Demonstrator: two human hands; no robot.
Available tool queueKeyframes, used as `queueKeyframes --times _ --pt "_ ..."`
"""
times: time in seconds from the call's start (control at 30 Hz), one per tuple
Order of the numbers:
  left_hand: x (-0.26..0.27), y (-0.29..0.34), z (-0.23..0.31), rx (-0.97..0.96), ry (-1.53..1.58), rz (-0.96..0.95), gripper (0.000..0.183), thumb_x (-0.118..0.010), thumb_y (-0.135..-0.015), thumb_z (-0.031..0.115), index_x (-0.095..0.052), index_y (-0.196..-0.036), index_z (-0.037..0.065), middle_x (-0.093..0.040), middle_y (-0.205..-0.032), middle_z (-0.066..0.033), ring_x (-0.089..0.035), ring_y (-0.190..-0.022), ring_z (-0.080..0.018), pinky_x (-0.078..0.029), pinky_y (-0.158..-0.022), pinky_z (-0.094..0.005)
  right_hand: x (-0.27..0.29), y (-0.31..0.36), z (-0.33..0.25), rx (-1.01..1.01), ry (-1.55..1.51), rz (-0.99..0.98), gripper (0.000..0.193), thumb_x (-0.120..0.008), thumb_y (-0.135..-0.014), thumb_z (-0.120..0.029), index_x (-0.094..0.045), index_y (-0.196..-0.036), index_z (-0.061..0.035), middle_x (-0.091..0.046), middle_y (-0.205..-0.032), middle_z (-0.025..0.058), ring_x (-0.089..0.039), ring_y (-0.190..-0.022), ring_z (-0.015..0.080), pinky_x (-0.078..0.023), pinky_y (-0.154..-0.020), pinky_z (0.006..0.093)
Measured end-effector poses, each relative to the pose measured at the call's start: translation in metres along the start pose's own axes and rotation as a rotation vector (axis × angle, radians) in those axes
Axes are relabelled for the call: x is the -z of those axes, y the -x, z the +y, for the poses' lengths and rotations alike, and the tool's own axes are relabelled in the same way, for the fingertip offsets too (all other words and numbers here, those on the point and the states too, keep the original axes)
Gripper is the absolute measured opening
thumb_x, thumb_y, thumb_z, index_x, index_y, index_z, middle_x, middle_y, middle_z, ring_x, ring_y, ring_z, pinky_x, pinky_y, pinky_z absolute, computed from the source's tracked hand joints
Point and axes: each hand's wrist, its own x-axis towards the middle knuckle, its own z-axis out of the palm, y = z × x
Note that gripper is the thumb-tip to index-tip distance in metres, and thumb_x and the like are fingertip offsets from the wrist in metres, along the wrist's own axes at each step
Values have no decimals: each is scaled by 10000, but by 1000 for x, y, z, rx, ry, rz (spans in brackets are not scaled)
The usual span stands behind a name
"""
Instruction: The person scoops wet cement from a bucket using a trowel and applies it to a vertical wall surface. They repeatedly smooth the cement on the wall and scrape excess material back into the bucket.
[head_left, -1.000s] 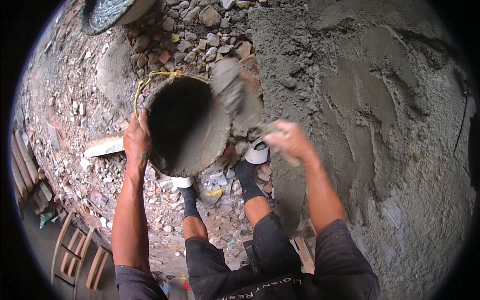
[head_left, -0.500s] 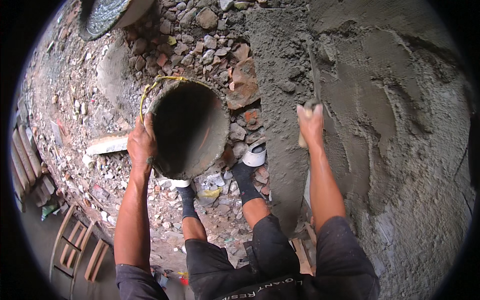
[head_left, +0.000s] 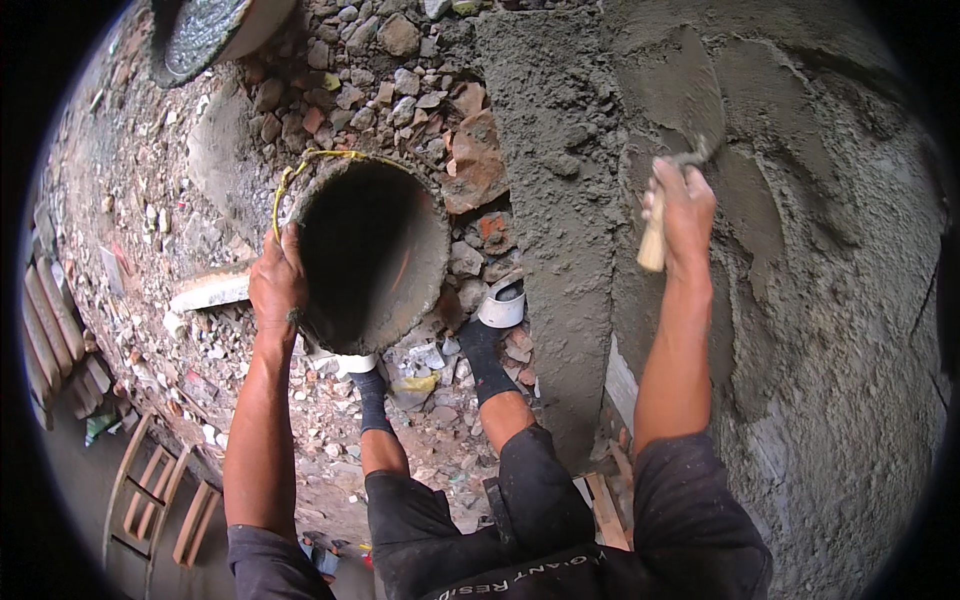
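A trowel [head_left: 672, 110] pressed its mortar-coated blade against the wet grey plastered wall [head_left: 830, 300], its wooden handle clenched in the right hand [head_left: 683, 208]. The left hand [head_left: 275, 285] gripped the rim of a mortar-crusted bucket [head_left: 372, 255] above brick rubble [head_left: 420, 90].

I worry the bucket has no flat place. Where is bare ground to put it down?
Bare ground lies only lower left, beside the wooden frames. Rubble crowds everything under the bucket and around the feet. The wall closes the right side.
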Motion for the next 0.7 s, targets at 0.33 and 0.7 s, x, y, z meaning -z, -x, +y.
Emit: queueKeyframes --times 0.33,0.7 --pt "1 -5 -9 149 43 -68 429 -402 -950 443 -579 -1043 63 -615 -751 -273 -599 -745 -461 -446 -661 -534 -9 98 48 138 676 -127 327 -635 -825 -264 -595 -967 28 -630 -789 164 -614 -673 254 -495 -642 345" --pt "4 -6 -10 30 30 -8 411 -398 -952 442 -572 -981 71 -615 -728 -256 -603 -736 -456 -456 -665 -528 -223 141 149 376 1264 -742 224 -454 -862 -142 -648 -884 -33 -669 -904 204 -662 -887 331 -534 -763 440"
